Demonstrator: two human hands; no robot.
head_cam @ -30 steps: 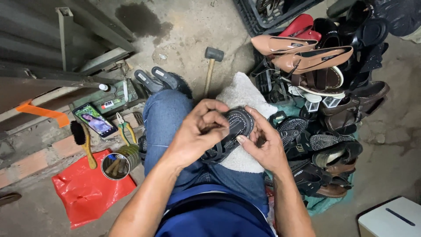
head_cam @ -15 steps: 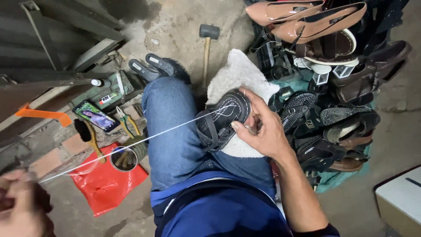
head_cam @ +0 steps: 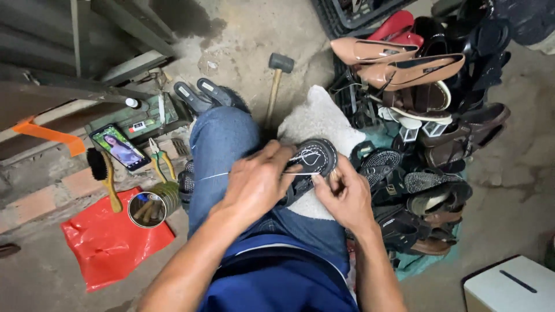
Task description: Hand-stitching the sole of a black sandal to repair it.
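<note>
On the lap, over blue jeans [head_cam: 222, 144], lies a white cloth [head_cam: 315, 118], and on it a black sandal [head_cam: 309, 164] with its sole up, long axis running from lower left to upper right, the rounded end toward the heap of shoes. The left hand [head_cam: 254, 182] lies over the sandal's near part, fingers curled together on it; a thin white thread [head_cam: 211, 175] runs leftward from under this hand. The right hand [head_cam: 344, 196] grips the sandal's right edge, fingertips pinched together there; what they pinch is too small to tell. Left of the knee, an open round tin [head_cam: 149, 208] holds what look like small tools, beside a red plastic bag [head_cam: 110, 245], a brush [head_cam: 104, 176], pliers [head_cam: 159, 159] and a phone [head_cam: 120, 147]. Farther off lie a rubber mallet [head_cam: 277, 81] and, right, a pile of shoes [head_cam: 422, 115]; a dark crate [head_cam: 352, 14] at top holds things I cannot make out.
</note>
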